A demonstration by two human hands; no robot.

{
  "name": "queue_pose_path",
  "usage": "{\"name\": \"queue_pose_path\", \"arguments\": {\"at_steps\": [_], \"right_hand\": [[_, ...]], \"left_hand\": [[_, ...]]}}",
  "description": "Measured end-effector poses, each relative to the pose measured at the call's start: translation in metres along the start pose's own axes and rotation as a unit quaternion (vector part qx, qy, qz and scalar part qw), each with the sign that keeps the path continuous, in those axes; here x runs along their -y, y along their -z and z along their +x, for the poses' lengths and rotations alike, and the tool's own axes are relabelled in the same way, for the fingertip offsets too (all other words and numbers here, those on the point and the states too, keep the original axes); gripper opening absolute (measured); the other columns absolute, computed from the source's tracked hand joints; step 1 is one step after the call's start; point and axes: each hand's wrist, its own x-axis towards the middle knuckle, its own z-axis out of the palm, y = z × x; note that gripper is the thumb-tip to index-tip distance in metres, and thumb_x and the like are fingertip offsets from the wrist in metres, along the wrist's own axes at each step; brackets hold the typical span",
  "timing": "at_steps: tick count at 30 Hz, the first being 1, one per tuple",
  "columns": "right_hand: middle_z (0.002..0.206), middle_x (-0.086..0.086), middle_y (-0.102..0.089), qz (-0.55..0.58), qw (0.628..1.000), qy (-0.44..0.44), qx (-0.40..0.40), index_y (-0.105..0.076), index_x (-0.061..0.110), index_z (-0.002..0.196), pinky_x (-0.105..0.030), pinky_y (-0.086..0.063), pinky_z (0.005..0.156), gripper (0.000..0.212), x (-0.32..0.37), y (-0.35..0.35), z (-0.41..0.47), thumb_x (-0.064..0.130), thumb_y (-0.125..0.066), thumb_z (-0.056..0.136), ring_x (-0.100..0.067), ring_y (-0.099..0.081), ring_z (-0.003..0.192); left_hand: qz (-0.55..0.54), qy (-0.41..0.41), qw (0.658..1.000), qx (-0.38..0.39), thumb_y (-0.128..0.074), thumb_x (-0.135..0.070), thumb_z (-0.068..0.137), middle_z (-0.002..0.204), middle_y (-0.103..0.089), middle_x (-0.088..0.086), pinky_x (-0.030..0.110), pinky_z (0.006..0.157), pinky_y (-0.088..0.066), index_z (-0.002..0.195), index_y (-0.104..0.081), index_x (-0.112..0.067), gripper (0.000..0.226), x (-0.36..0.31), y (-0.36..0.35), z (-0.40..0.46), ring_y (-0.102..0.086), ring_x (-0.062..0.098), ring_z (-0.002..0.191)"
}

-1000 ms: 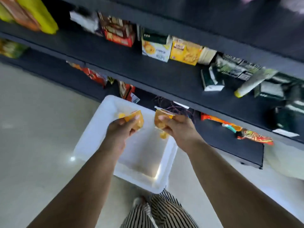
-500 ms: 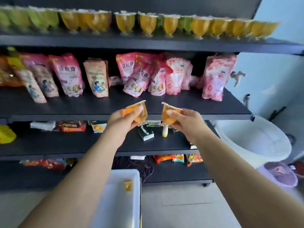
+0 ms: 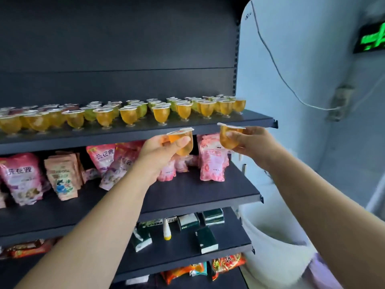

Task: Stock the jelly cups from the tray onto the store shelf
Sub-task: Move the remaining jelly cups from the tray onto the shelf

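Both hands have risen from the tray to the top shelf (image 3: 208,127). The left hand (image 3: 160,151) grips one jelly cup (image 3: 183,142), the right hand (image 3: 252,142) another cup (image 3: 229,136), just below the shelf edge; placing probably comes next.

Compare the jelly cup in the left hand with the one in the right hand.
The left hand's cup shows an orange piece inside; the right hand's cup looks plain amber. The left hand's cup sits slightly lower, before the shelf edge; the right hand's cup tilts more, by the shelf's end. Both are sealed.
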Motion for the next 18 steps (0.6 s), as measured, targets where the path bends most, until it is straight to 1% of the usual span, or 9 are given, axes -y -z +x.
{"name": "queue_pose_path", "arguments": {"at_steps": [2, 5, 8, 9, 11, 13, 16, 17, 18], "right_hand": [[0.081, -0.003, -0.064, -0.004, 1.000, 0.004, 0.002, -0.061, 0.005, 0.087, -0.021, -0.055, 0.070, 0.006, 0.001, 0.037, 0.015, 0.008, -0.065, 0.083, -0.014, -0.063, 0.071], [0.081, -0.004, -0.064, -0.005, 1.000, 0.008, -0.005, -0.060, 0.003, 0.096, -0.017, -0.055, 0.067, 0.017, 0.000, 0.084, 0.038, 0.011, -0.066, 0.082, -0.008, -0.066, 0.064], [0.083, -0.006, -0.061, -0.002, 1.000, 0.000, -0.018, -0.057, 0.001, 0.101, -0.016, -0.054, 0.066, 0.025, -0.001, 0.118, 0.058, 0.014, -0.067, 0.082, -0.013, -0.062, 0.071], [0.083, -0.006, -0.061, 0.000, 1.000, -0.002, -0.015, -0.057, 0.001, 0.101, -0.016, -0.054, 0.067, 0.025, -0.002, 0.125, 0.064, 0.014, -0.067, 0.082, -0.014, -0.061, 0.072], [0.081, -0.006, -0.061, 0.007, 1.000, 0.012, -0.008, -0.059, 0.004, 0.090, -0.014, -0.054, 0.065, 0.011, 0.000, 0.138, 0.078, 0.009, -0.065, 0.083, -0.013, -0.060, 0.071], [0.081, -0.007, -0.060, 0.017, 0.999, 0.028, -0.016, -0.059, 0.005, 0.084, -0.014, -0.055, 0.058, 0.005, 0.004, 0.148, 0.095, 0.004, -0.063, 0.084, -0.014, -0.059, 0.070], [0.081, -0.006, -0.058, 0.034, 0.998, 0.041, -0.015, -0.056, 0.000, 0.093, -0.016, -0.050, 0.046, 0.010, 0.005, 0.155, 0.122, -0.001, -0.061, 0.085, -0.024, -0.060, 0.074], [0.080, -0.005, -0.057, 0.028, 0.999, 0.042, -0.010, -0.056, 0.000, 0.091, -0.019, -0.054, 0.049, 0.009, 0.005, 0.156, 0.134, -0.002, -0.061, 0.085, -0.024, -0.059, 0.075], [0.079, -0.004, -0.058, 0.020, 0.999, 0.044, -0.003, -0.057, 0.002, 0.087, -0.024, -0.058, 0.057, 0.007, 0.004, 0.155, 0.147, -0.003, -0.062, 0.084, -0.022, -0.058, 0.073]], "left_hand": [[0.002, 0.003, 1.000, -0.011, -0.071, -0.017, 0.076, 0.075, -0.072, -0.004, 0.035, 0.088, -0.051, 0.078, -0.067, -0.016, 0.004, 0.002, -0.036, 0.012, -0.066, 0.019, 0.080], [-0.014, 0.015, 1.000, -0.011, -0.070, -0.016, 0.078, 0.085, -0.070, 0.001, 0.034, 0.087, -0.051, 0.082, -0.066, -0.017, 0.005, 0.007, -0.082, 0.029, -0.066, 0.020, 0.085], [-0.008, 0.025, 1.000, -0.011, -0.070, -0.016, 0.079, 0.089, -0.070, 0.000, 0.031, 0.084, -0.052, 0.082, -0.066, -0.020, 0.007, 0.011, -0.120, 0.046, -0.066, 0.019, 0.089], [0.004, 0.024, 0.999, -0.021, -0.072, -0.018, 0.078, 0.090, -0.070, 0.000, 0.031, 0.085, -0.051, 0.081, -0.066, -0.021, 0.007, 0.011, -0.129, 0.052, -0.066, 0.018, 0.090], [0.011, 0.017, 0.999, -0.040, -0.072, -0.020, 0.078, 0.091, -0.071, -0.001, 0.031, 0.085, -0.051, 0.086, -0.068, -0.022, 0.009, 0.012, -0.147, 0.069, -0.066, 0.017, 0.091], [0.017, 0.004, 0.998, -0.061, -0.072, -0.021, 0.078, 0.090, -0.070, -0.004, 0.030, 0.084, -0.051, 0.086, -0.067, -0.024, 0.009, 0.011, -0.161, 0.086, -0.066, 0.016, 0.091], [0.069, -0.019, 0.994, -0.084, -0.071, -0.027, 0.079, 0.085, -0.067, -0.011, 0.026, 0.079, -0.050, 0.078, -0.063, -0.029, 0.008, 0.013, -0.176, 0.108, -0.063, 0.010, 0.087], [0.082, -0.030, 0.993, -0.085, -0.070, -0.027, 0.080, 0.083, -0.065, -0.013, 0.021, 0.073, -0.049, 0.078, -0.063, -0.029, 0.008, 0.015, -0.180, 0.116, -0.062, 0.006, 0.083], [0.094, -0.039, 0.991, -0.088, -0.070, -0.027, 0.081, 0.082, -0.064, -0.015, 0.018, 0.067, -0.046, 0.079, -0.063, -0.029, 0.007, 0.018, -0.184, 0.124, -0.060, 0.003, 0.080]]}}
